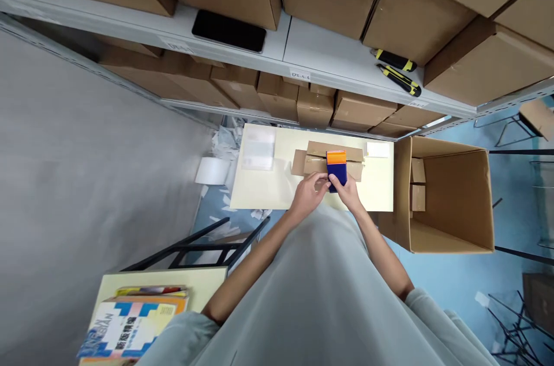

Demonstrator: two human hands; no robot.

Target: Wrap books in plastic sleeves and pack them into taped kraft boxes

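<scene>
R hand (350,194): closed on pack (337,171), thumb atop.
L hand (308,193): half-curled, pack's L edge; hold unclear.
Pack: best kept sq., light grip.

W/ L arm (255,259) & R arm (381,247) outstretched fwd, angled inward, w/ L hand (308,195) close to R hand (347,191), R thumb (336,182) uppermost in grip, L fingers (319,177) bent

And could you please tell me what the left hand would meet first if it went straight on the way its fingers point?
Most likely the blue-and-orange pack that the right hand holds: the left hand points toward its left edge, though whether the fingertips touch it is unclear.
</scene>
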